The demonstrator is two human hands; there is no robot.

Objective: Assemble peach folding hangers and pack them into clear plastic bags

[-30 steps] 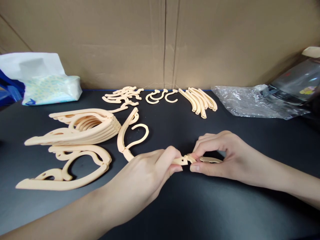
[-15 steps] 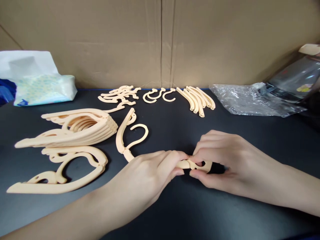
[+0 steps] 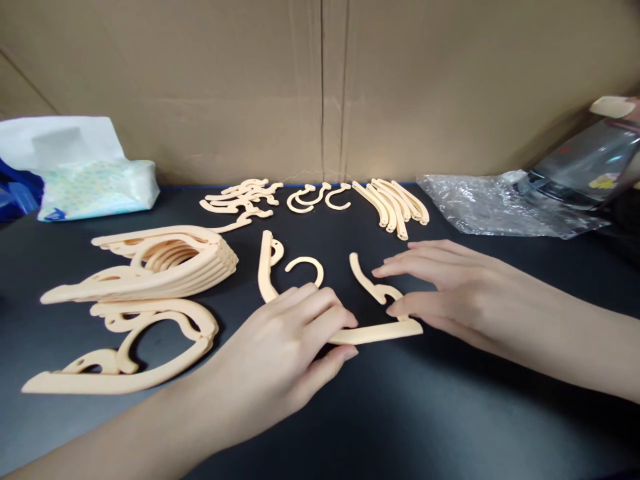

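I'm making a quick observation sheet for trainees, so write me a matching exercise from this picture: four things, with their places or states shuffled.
Things:
1. Left hand
2. Tissue pack
3. Clear plastic bag
4. Stacked hangers

Places or states:
A. Crumpled, at the back right
B. Just behind a single folded hanger
C. At the back left, with a white sheet sticking up
D. Closed around a cream hanger part

Pairs: 1-D, 2-C, 3-A, 4-B
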